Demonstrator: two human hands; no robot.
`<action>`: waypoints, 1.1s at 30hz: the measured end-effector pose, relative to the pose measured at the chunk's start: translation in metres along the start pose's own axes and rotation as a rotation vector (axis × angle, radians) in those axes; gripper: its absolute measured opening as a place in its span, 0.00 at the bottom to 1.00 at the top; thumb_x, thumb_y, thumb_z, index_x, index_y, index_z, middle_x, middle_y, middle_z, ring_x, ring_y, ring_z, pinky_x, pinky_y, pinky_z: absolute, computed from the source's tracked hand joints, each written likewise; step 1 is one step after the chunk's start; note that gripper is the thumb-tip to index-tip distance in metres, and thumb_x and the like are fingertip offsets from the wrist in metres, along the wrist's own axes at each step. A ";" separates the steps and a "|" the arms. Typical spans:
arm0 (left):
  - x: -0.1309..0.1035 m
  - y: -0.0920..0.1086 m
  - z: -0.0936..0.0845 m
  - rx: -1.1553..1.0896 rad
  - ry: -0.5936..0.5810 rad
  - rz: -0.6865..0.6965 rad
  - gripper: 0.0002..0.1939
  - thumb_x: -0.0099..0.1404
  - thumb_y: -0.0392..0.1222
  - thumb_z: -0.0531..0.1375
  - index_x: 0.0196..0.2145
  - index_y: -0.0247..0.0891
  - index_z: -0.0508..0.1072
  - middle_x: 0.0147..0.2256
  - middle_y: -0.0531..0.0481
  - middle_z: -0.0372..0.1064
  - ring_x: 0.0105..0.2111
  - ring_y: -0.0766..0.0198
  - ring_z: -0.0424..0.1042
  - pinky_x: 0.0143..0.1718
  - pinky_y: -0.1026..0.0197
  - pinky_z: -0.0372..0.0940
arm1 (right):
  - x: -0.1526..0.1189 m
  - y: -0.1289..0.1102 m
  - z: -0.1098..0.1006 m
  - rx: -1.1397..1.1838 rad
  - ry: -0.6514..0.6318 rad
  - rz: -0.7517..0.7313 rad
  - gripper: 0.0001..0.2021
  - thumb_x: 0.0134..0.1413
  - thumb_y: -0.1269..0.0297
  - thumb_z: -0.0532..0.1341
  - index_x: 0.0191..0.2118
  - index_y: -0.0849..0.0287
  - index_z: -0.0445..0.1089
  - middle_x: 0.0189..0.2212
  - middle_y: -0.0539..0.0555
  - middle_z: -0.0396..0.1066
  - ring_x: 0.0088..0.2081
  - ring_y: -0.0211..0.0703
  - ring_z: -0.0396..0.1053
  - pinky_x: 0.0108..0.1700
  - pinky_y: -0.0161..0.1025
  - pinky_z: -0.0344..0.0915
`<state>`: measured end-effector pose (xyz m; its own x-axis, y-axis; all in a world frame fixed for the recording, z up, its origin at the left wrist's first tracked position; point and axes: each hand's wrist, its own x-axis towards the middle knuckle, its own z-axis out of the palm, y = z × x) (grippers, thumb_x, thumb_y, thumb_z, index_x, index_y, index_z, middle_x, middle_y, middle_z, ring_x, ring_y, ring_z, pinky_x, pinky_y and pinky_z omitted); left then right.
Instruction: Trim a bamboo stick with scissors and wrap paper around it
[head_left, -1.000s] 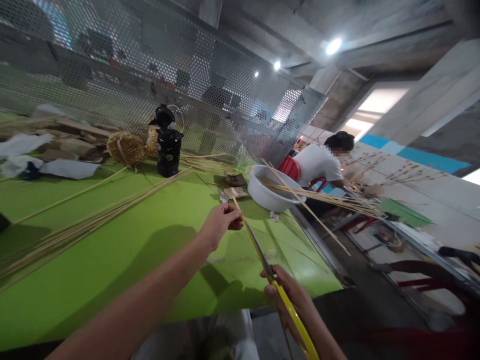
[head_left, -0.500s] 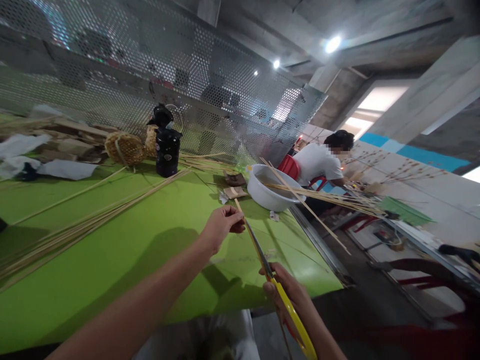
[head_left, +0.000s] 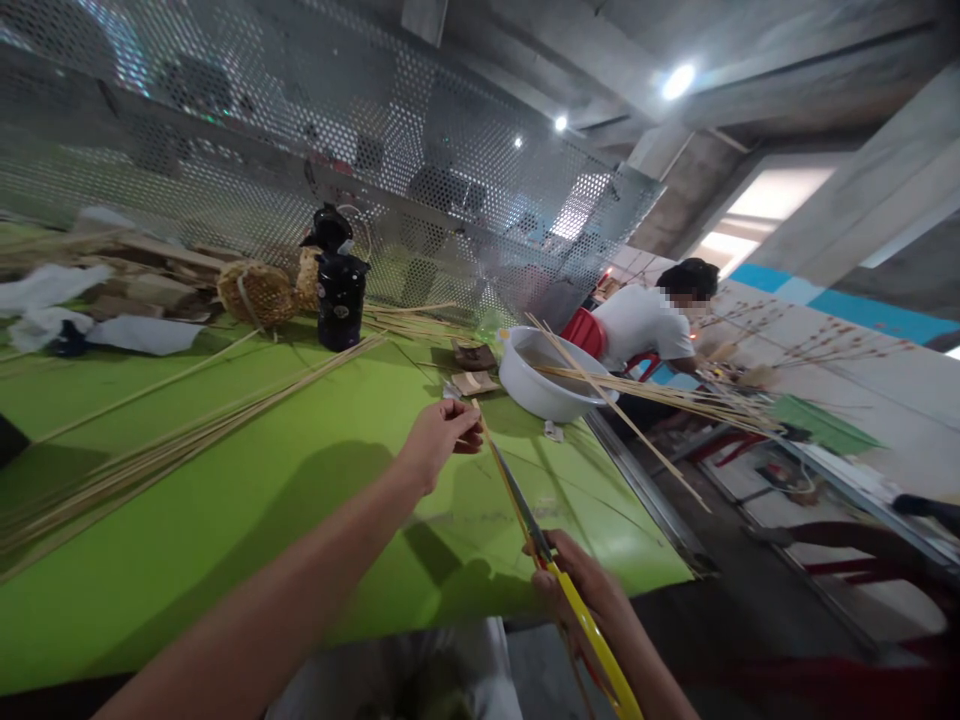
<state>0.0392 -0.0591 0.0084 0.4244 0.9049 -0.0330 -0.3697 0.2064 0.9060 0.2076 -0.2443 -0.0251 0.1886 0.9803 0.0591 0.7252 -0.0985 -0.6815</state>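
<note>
My left hand (head_left: 444, 438) pinches the upper end of a thin tan strip (head_left: 487, 436) above the green table (head_left: 300, 490). My right hand (head_left: 574, 580) is closed on scissors with yellow handles (head_left: 600, 645). Their long metal blades (head_left: 519, 495) point up and away, toward my left fingertips, and lie along the strip. The strip runs down past my right fingers and hangs below them. Whether the blades are fully closed is hard to tell.
A white basin (head_left: 551, 385) with long strips across it stands beyond my hands. Further left are a black bottle (head_left: 341, 305), a woven basket (head_left: 257, 295) and a strip bundle (head_left: 187, 445). A person (head_left: 637, 325) sits beyond the basin.
My left hand has shifted slightly left and away from me along the strip. The scissors and my right hand have barely moved. The whole view has shifted a little.
</note>
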 end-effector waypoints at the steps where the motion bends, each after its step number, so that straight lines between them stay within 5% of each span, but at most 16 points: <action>1: 0.000 0.001 0.000 -0.001 0.002 0.001 0.10 0.59 0.42 0.64 0.27 0.34 0.68 0.24 0.52 0.69 0.23 0.68 0.69 0.32 0.58 0.71 | -0.001 -0.002 0.000 0.001 -0.006 0.018 0.27 0.51 0.35 0.51 0.40 0.54 0.68 0.18 0.46 0.57 0.20 0.38 0.56 0.21 0.33 0.52; 33: -0.005 -0.008 0.010 -0.031 -0.054 -0.031 0.05 0.62 0.33 0.61 0.28 0.32 0.69 0.24 0.50 0.70 0.22 0.69 0.71 0.32 0.62 0.71 | 0.005 -0.003 0.006 0.001 0.110 0.003 0.25 0.51 0.37 0.52 0.38 0.54 0.69 0.18 0.47 0.59 0.20 0.39 0.54 0.22 0.34 0.51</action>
<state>0.0481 -0.0692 0.0055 0.4799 0.8765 -0.0373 -0.3807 0.2463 0.8913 0.2021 -0.2383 -0.0275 0.2619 0.9554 0.1368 0.7240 -0.1007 -0.6824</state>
